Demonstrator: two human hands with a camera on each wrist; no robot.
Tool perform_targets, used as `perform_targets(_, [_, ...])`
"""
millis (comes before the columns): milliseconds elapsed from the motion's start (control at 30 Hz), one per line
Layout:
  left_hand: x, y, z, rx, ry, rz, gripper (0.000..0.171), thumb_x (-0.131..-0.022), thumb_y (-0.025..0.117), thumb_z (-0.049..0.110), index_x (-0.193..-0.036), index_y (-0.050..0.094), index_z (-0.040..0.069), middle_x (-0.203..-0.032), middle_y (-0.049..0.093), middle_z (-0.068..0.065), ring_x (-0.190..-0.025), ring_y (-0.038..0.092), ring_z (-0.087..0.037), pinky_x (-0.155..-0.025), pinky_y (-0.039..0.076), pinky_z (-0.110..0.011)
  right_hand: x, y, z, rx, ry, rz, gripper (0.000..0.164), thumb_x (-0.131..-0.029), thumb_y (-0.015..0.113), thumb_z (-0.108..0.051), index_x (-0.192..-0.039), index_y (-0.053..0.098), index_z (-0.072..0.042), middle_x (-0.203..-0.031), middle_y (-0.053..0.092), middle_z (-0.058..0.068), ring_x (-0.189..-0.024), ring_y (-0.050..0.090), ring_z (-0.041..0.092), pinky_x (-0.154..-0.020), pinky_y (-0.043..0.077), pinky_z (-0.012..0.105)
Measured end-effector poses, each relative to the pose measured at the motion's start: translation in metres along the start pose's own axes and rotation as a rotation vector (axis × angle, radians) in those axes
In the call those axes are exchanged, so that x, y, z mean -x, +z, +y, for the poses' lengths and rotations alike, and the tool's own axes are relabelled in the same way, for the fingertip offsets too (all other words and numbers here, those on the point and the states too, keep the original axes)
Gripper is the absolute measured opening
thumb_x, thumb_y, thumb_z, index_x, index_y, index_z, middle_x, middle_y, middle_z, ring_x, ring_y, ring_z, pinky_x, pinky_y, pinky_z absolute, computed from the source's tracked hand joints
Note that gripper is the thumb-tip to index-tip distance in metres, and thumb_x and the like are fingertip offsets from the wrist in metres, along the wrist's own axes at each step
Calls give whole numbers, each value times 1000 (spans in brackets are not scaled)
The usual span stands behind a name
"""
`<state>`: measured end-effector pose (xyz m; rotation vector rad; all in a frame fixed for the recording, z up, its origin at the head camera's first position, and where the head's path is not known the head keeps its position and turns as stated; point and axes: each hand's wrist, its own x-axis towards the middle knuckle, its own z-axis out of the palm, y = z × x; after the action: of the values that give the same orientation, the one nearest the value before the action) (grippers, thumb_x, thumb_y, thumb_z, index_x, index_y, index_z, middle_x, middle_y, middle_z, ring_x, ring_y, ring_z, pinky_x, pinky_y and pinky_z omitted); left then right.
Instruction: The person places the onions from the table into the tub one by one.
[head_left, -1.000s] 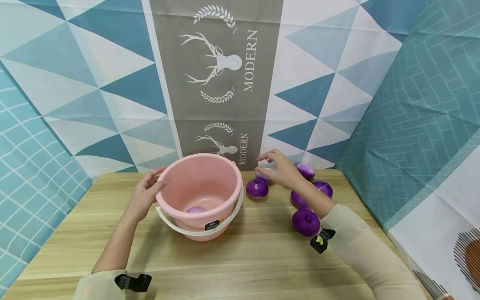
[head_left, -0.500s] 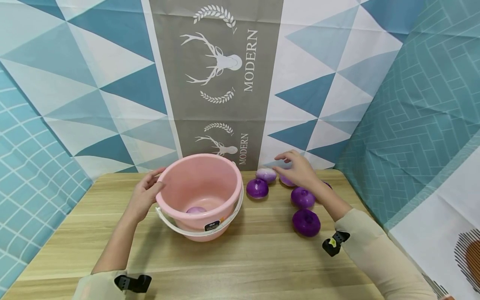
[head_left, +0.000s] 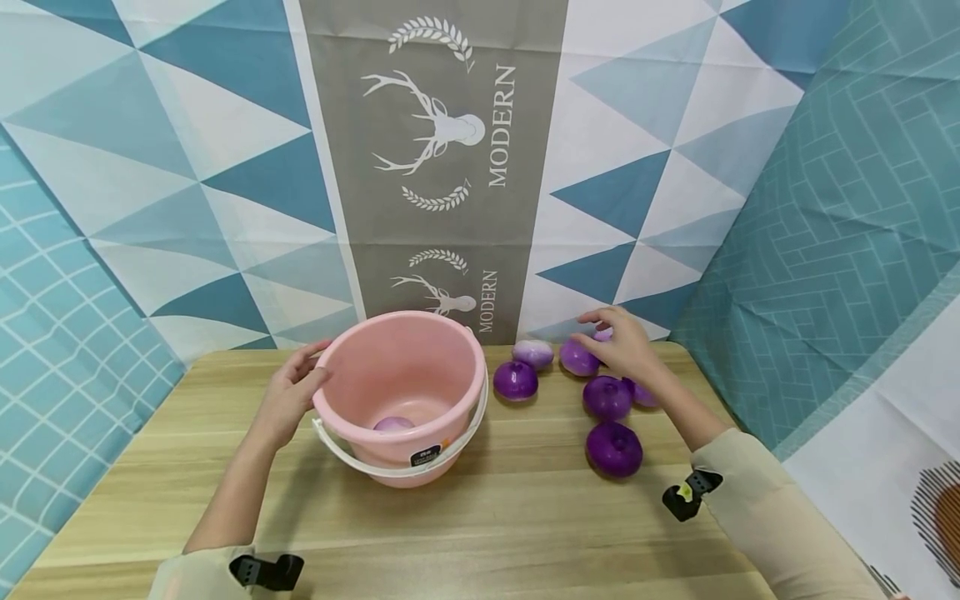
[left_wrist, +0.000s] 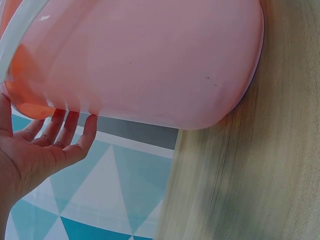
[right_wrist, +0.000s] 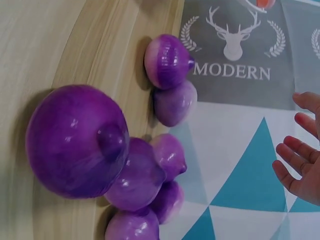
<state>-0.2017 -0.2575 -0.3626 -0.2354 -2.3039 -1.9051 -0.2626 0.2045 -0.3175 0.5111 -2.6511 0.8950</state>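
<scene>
A pink bucket (head_left: 405,375) with a white handle (head_left: 412,471) stands upright on the wooden table, a pale purple onion (head_left: 393,423) lying on its bottom. My left hand (head_left: 288,396) holds the bucket's left rim, thumb over the edge; in the left wrist view the fingers (left_wrist: 90,131) touch the outer wall. At the back right, my right hand (head_left: 618,342) hovers over the onions with fingers spread and nothing in it, partly covering an onion (head_left: 603,334) by the wall. A purple onion (head_left: 579,358) lies just below its fingertips.
Beside the bucket sit a dark onion (head_left: 515,381) and a whitish one (head_left: 533,354). More onions (head_left: 607,397) form a group at right, the nearest onion (head_left: 614,448) in front. A patterned cloth wall (head_left: 450,167) rises along the table's (head_left: 487,533) back edge.
My right hand has moved to the right, from above the onions near the bucket to those farther right, uncovering the whitish onion. The left hand and bucket have stayed put.
</scene>
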Motion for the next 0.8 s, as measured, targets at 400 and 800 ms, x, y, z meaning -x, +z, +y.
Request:
perform_targets(400, [-1, 0, 0, -19, 12, -1, 49, -95, 49, 15, -139, 35, -1, -105, 55, 17, -90, 59, 2, -69, 55, -20, 10, -10, 25, -3, 88, 5, 41, -88, 64, -36, -115, 62, -5, -115, 55, 20, -105, 56, 37, -84, 49, 51])
perform_targets(800, [0, 0, 0, 3, 1, 4, 48, -95, 49, 12, -139, 34, -1, -103, 56, 18, -89, 59, 1, -68, 55, -20, 19, -19, 46, 33, 192, -7, 55, -86, 58, -52, -117, 61, -7, -118, 54, 21, -107, 54, 36, -85, 47, 51])
